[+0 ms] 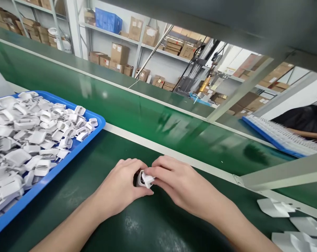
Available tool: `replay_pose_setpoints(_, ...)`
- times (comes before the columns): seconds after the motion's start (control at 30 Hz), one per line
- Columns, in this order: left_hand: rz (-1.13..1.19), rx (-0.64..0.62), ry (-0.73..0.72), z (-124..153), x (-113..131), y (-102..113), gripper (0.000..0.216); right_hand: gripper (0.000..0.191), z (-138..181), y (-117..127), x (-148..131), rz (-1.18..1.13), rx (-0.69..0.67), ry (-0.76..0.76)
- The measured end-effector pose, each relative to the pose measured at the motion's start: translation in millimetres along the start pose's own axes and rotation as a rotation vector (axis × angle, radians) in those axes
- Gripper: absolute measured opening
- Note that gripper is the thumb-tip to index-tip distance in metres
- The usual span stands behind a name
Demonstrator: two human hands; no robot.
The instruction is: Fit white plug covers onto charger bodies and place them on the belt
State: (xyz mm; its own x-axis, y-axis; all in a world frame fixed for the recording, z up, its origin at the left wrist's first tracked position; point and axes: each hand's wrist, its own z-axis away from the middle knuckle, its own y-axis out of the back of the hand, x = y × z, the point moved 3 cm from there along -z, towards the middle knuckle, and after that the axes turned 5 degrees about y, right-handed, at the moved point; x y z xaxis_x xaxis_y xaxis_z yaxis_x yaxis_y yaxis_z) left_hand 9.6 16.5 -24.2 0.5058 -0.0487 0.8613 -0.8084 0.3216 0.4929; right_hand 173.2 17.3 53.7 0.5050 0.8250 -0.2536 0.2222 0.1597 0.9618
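Note:
Over the green work surface my two hands meet at a small white plastic plug housing (140,179). My left hand (118,185) is closed round it, with the thumb below and the fingers above; its dark open end faces right. In the fingertips of my right hand (180,180) is a small white plastic piece (148,180), pressed against that open end. Whether the piece sits inside the housing I cannot tell, since my fingers hide part of both. At the lower right lie several white plug adapters (275,207), some with pins showing.
A blue tray (102,123) heaped with small white plastic parts (37,136) stands at the left. Beyond a pale rail runs a green conveyor belt (116,101). A slanted metal post (284,171) rises at the right. Across the belt are another blue tray (276,138) and a person's arm.

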Motion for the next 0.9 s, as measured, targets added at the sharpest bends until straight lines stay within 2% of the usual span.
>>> replay_pose_setpoints(0.13, -0.041, -0.008, -0.039, 2, 0, -1, 0.025, 0.022, 0, -11, -4, 0.074, -0.030, 0.020)
replay_pose_setpoints(0.4, -0.060, -0.012, -0.046, 0, -2, -3, 0.021, 0.016, -4, -7, -5, -0.028, 0.076, -0.031)
replay_pose_setpoints(0.57, -0.063, 0.006, -0.055, 0, 2, -1, 0.026, 0.018, -6, -16, -2, -0.025, 0.028, -0.102)
replay_pose_setpoints(0.77, -0.028, 0.001, -0.030, 0, 0, -1, 0.021, 0.017, -3, -13, 3, -0.093, 0.021, -0.159)
replay_pose_setpoints(0.9, -0.024, -0.001, -0.026, -1, 0, -1, 0.022, 0.023, -3, -13, 1, -0.080, 0.009, -0.122)
